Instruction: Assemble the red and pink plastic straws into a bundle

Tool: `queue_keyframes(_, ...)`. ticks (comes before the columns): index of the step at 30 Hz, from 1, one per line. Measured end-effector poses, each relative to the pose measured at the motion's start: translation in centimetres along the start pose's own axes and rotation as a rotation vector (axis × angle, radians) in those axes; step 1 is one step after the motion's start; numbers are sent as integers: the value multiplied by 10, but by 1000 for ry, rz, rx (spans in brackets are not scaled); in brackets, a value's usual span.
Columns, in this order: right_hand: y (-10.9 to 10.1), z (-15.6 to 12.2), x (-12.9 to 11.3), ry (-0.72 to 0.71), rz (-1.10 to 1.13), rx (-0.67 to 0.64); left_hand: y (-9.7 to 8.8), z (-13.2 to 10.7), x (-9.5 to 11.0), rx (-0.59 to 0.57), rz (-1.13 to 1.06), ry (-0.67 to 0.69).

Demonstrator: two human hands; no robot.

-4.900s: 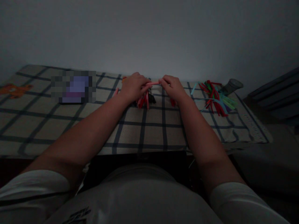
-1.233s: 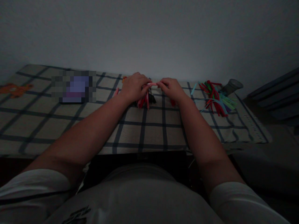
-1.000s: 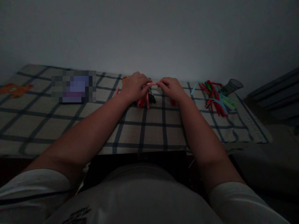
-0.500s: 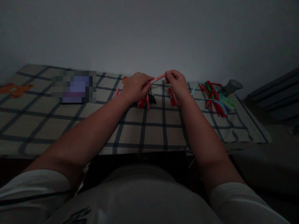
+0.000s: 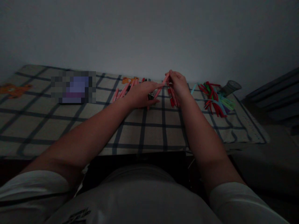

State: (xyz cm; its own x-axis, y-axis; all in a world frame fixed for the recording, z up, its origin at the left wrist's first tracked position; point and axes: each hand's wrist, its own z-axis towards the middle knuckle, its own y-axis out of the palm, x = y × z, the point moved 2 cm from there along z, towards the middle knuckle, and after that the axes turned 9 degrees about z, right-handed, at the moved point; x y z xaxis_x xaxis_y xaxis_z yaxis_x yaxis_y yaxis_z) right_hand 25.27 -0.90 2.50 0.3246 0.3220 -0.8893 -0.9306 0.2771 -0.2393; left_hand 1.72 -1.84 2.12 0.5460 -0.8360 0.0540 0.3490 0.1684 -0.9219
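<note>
Right hand [image 5: 177, 84]: fingertips pinched on the upper end of a pink strip [image 5: 161, 87], which slants down toward 7 o'clock from the pinch; more red strips [image 5: 172, 97] hang or lie under the palm, and whether the hand grips them cannot be told in the dim light. Left hand [image 5: 143, 93]: palm down, fingers stretched out flat and close together toward 3 o'clock, the tips just at the lower part of the pink strip; contact cannot be told for certain. A small dark piece [image 5: 150, 97] lies under the left fingers. At 10 o'clock from the left hand, a loose row of pink sticks [image 5: 123, 90] on the cloth, with an orange figure [image 5: 129, 80] just beyond them. At 3 o'clock from the right hand, well apart, a heap of red, green and blue strips [image 5: 215, 99], and past it, a grey jar [image 5: 230, 86] on its side. Underneath all, a checked cloth [image 5: 149, 130] with dark lines. At 9 o'clock, far left, a blurred purple patch [image 5: 73, 87] and an orange print [image 5: 12, 89] at the cloth's edge. Behind, a plain grey wall [image 5: 149, 34].
</note>
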Motion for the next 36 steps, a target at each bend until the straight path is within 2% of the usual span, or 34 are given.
queue_keyframes(5,1,-1,0,38,0,-21,3,0,-2,0,-8,19)
queue_keyframes(11,5,-5,-2,90,68,-23,11,-1,-3,73,-31,59)
queue_keyframes(18,10,-5,2,67,76,-122,17,0,-7,126,-33,37)
queue_keyframes(23,10,0,11,69,94,-80,17,0,-8,108,-41,60)
queue_keyframes(29,5,1,20,47,7,-80,9,1,-5,88,-8,-69)
queue_keyframes(33,2,0,20,48,-66,-116,12,2,-9,125,-4,-123)
queue_keyframes(36,-1,2,25,23,-200,-119,16,3,-13,138,-7,-147)
